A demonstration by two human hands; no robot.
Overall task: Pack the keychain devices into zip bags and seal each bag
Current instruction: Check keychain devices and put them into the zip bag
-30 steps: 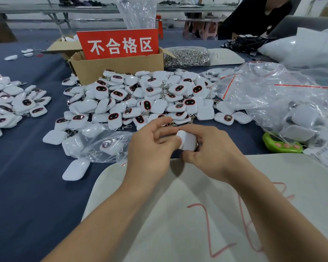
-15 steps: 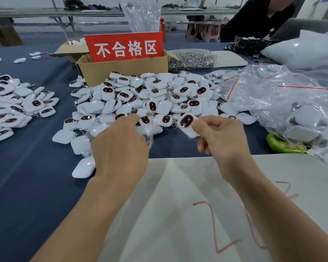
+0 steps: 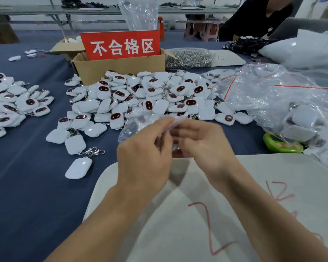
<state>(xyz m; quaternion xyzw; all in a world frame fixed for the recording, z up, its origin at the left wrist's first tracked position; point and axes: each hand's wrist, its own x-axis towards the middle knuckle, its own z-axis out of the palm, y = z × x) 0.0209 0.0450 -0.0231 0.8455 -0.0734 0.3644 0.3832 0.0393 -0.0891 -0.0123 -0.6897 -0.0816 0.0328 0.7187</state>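
A blurred clear zip bag (image 3: pixel 133 128) is held above the far edge of the white board (image 3: pixel 273 176) on the table, its top pinched by curled fingers of the left hand (image 3: pixel 144 156) and right hand (image 3: pixel 206 146), just short of the keychain devices (image 3: pixel 140 95) piled mid-table.

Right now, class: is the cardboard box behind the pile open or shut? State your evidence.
Open. The cardboard box has its flaps spread outward; a red sign stands in its top.
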